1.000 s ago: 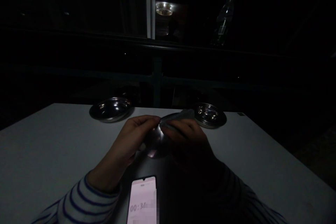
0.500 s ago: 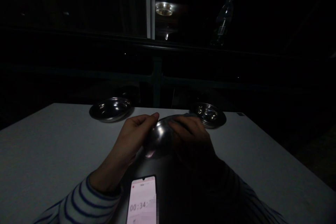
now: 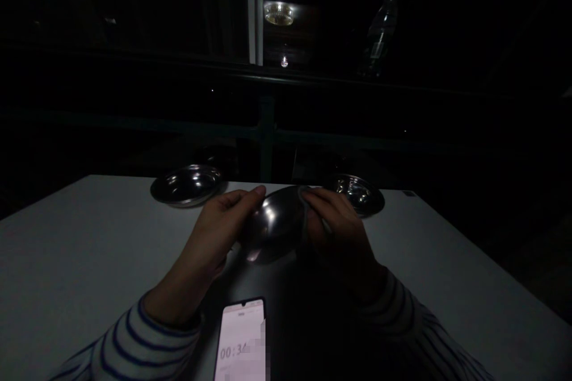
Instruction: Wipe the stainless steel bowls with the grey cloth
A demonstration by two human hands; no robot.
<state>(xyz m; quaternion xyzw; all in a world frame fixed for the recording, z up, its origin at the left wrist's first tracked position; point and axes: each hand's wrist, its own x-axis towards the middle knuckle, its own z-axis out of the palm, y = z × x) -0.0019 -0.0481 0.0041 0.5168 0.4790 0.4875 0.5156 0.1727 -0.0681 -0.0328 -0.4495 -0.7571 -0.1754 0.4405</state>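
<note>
The scene is very dark. I hold a shiny steel bowl [image 3: 276, 223] tilted up off the grey table [image 3: 80, 250], its outer side facing me. My left hand [image 3: 221, 232] grips its left rim, fingers curled over the edge. My right hand [image 3: 333, 226] is closed on the right rim, with a small pale cloth pressed under the fingers against the bowl; most of the cloth is hidden. Both sleeves are white with blue stripes.
Two more steel bowls rest at the table's far edge, one at the left [image 3: 186, 184] and one at the right [image 3: 360, 193]. A lit phone [image 3: 241, 342] showing a timer lies near me. A plastic bottle [image 3: 379, 33] stands on a dark ledge behind.
My right hand has slid with the cloth from the top of the bowl to its right rim. More of the bowl's shiny outer side now shows. The left hand keeps its grip.
</note>
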